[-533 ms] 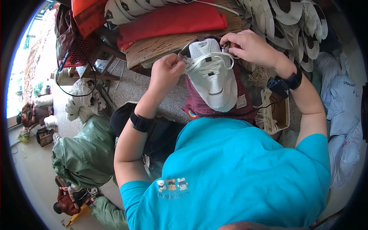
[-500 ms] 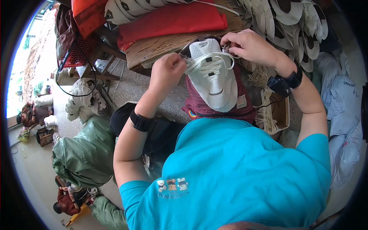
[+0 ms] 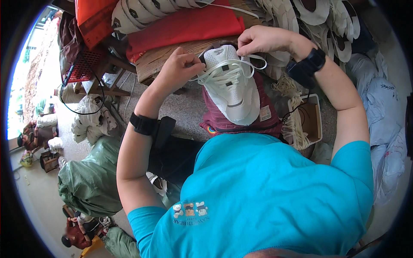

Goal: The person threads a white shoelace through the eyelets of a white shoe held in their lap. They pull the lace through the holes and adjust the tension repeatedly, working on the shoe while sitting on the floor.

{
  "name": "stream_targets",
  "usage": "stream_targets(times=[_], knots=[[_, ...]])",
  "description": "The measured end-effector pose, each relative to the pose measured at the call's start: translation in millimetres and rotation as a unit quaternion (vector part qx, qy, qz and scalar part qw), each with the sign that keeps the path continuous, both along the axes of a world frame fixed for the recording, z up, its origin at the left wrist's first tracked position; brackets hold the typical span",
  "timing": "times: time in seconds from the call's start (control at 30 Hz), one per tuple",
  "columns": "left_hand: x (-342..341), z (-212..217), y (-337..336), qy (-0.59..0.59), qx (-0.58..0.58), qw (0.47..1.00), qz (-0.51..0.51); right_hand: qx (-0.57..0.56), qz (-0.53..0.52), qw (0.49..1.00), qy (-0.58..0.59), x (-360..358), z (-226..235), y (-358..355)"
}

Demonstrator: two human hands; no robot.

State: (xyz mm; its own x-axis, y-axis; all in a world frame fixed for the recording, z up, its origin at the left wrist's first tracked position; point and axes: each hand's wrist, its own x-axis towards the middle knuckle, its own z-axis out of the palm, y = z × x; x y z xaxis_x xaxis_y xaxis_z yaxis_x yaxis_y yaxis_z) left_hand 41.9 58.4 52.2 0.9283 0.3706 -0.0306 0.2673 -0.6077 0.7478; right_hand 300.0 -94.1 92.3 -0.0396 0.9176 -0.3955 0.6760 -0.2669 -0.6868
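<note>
White shoe (image 3: 236, 92) lay on maroon cloth (image 3: 267, 123), near side of the counter (image 3: 148, 69). The right hand (image 3: 270, 39) had its fingers clamped on the shoe's far right edge; the left hand's (image 3: 177, 68) grip, I could not tell. Cream laces (image 3: 296, 131) hung over the right-side box (image 3: 320, 112).

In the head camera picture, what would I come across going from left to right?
Green sack → left hand → white shoe → right hand → white-rimmed bin → pale bags.
</note>
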Motion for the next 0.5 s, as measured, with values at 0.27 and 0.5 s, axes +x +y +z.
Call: stream_targets(times=[0.27,0.5], knots=[[28.7,-6.9,-19.8,-0.166,-0.15,0.961,0.16,0.129,-0.217,0.946,0.205,-15.7,-17.7,4.4],[1.8,-57.5,-35.4,-0.195,-0.263,0.9,0.286,0.133,-0.352,0.91,0.175,-16.8,-60.6,-14.8]])
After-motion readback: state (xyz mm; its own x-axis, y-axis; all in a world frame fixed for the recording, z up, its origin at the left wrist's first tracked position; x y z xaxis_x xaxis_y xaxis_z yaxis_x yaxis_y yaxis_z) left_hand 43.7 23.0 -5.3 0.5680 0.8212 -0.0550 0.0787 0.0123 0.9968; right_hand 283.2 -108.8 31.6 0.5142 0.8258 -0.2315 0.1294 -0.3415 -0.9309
